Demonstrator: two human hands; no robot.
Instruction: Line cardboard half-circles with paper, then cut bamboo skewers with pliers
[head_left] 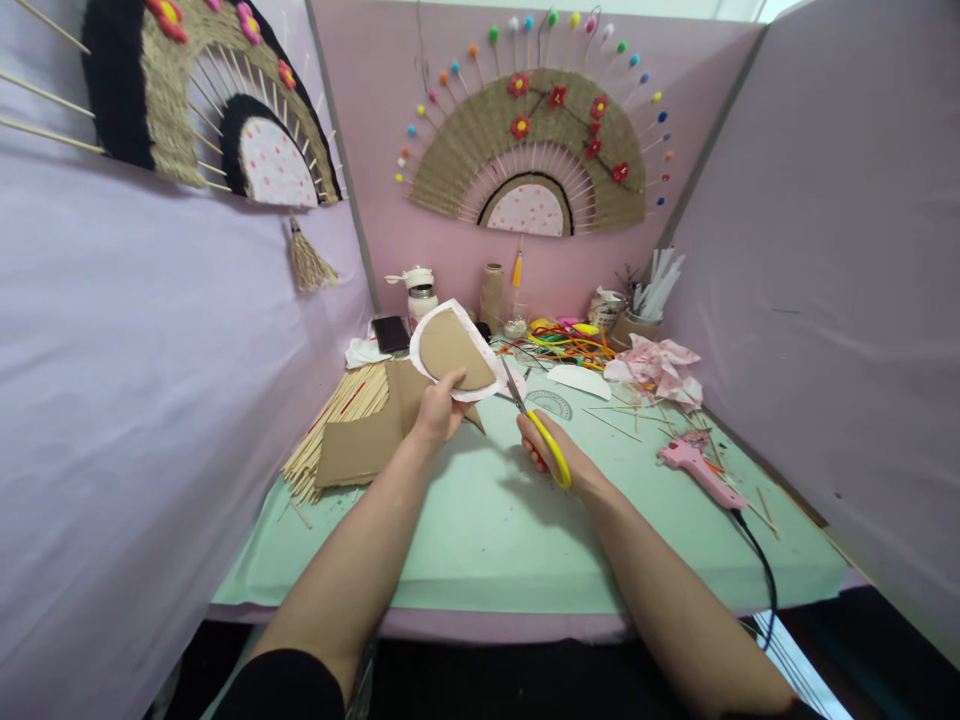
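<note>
Black-sleeved arms (360, 560) overhang mint-green cloth (487, 550), hands (441, 412) gripping cardboard (450, 348) and scissors (553, 452), between lilac walls (810, 240).

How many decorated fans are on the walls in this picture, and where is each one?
2. The black-edged fan is on the left wall, partly cut off at the picture's top; the fan with coloured balls is on the back wall.

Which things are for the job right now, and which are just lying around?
Seemingly in the job:
yellow-handled scissors, in the right hand
white-edged cardboard piece, in the left hand

Just lying about:
pink glue gun
protractor
wooden sticks
</note>
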